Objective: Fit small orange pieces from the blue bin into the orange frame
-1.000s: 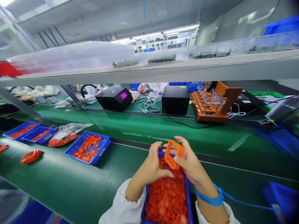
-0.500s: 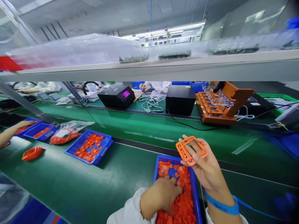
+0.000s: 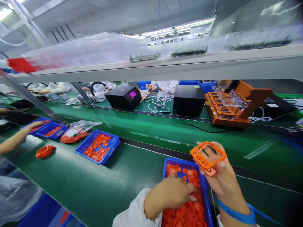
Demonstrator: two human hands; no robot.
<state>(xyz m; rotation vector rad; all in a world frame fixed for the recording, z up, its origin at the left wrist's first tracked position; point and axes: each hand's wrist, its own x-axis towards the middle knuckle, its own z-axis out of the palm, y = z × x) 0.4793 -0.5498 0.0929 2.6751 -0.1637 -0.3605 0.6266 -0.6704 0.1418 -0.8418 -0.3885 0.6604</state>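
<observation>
Nearest us, our left hand (image 3: pixel 170 193) lies palm down, fingers loosely spread, among loose orange-red pieces (image 3: pixel 187 217) in a blue tray (image 3: pixel 207 203); we cannot tell whether it grips one. Our right hand (image 3: pixel 223 176) pinches a couple of orange frames (image 3: pixel 207 165) above the tray's far right corner. We judge this to be the picking step — the next move would call for our left fingertips to part one piece from the heap while our right hand keeps the frames steady.

The tray sits just short of the dark strip along the green table's (image 3: pixel 113 189) far edge. Leftward along that edge stand a second blue tray (image 3: pixel 113 150) and a plastic bag (image 3: pixel 75 134); at the left end another person's hand (image 3: pixel 35 125) reaches into a tray. Beyond are black boxes (image 3: pixel 189 101), an orange fixture (image 3: pixel 239 122) and, above them, a pale shelf (image 3: pixel 151 70) under ceiling lights
</observation>
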